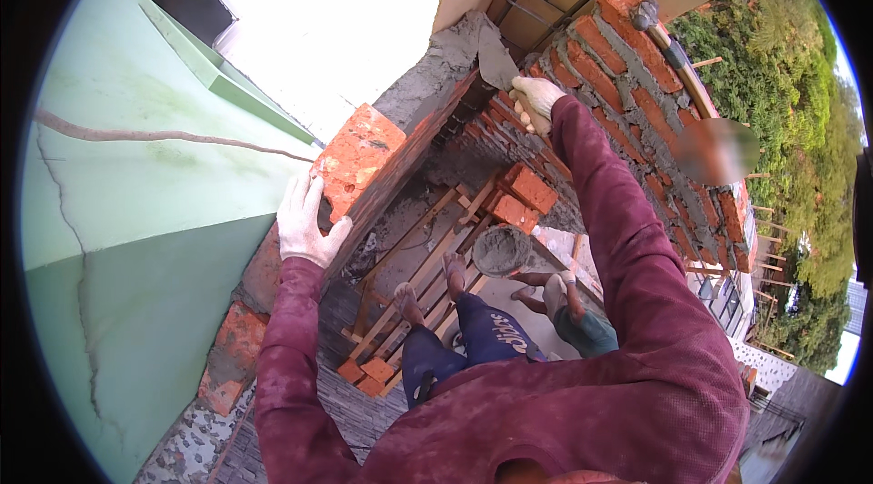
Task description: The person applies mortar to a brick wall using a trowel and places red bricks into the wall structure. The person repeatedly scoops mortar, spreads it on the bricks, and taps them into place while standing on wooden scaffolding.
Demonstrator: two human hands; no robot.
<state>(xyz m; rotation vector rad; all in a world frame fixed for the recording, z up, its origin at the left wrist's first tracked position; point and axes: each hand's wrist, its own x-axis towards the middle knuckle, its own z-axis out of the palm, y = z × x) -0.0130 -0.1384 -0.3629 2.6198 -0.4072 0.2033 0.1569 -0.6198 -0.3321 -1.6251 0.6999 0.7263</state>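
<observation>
We observe the left hand at the near end of a red brick atop the wall, thumb and fingers spread. The right hand's fingers curl around a trowel, blade at the grey mortar's far end.
</observation>
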